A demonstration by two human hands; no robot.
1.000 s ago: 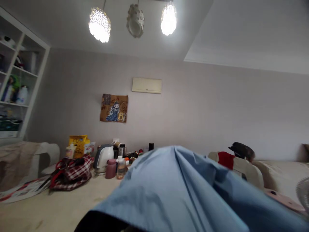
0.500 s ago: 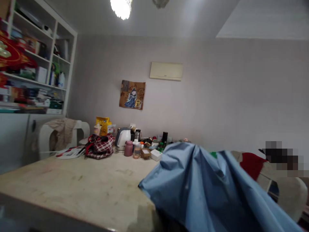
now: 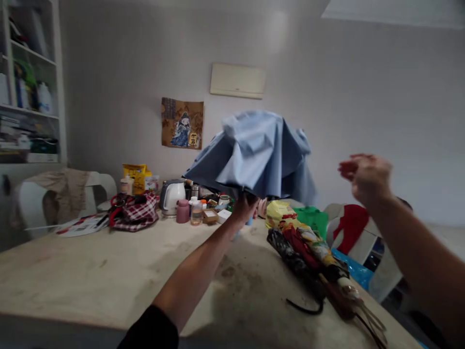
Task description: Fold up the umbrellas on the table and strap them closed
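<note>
The left hand [image 3: 247, 207], at the end of a bare forearm with a black sleeve [image 3: 150, 329], is clenched around the underside of the blue umbrella [image 3: 259, 150], held above the surface [image 3: 145, 271] with its canopy loosely draped and partly spread. The right hand [image 3: 370, 177] is raised well apart from it, at right, released, with fingers partly bent. Folded umbrellas [image 3: 308, 247] lie side by side on the right part of the surface, near a yellow bag [image 3: 279, 213] and a green bag [image 3: 312, 220]. Farther left stand a kettle [image 3: 172, 198], a pink jar [image 3: 182, 211] and a checked bag [image 3: 138, 213].
</note>
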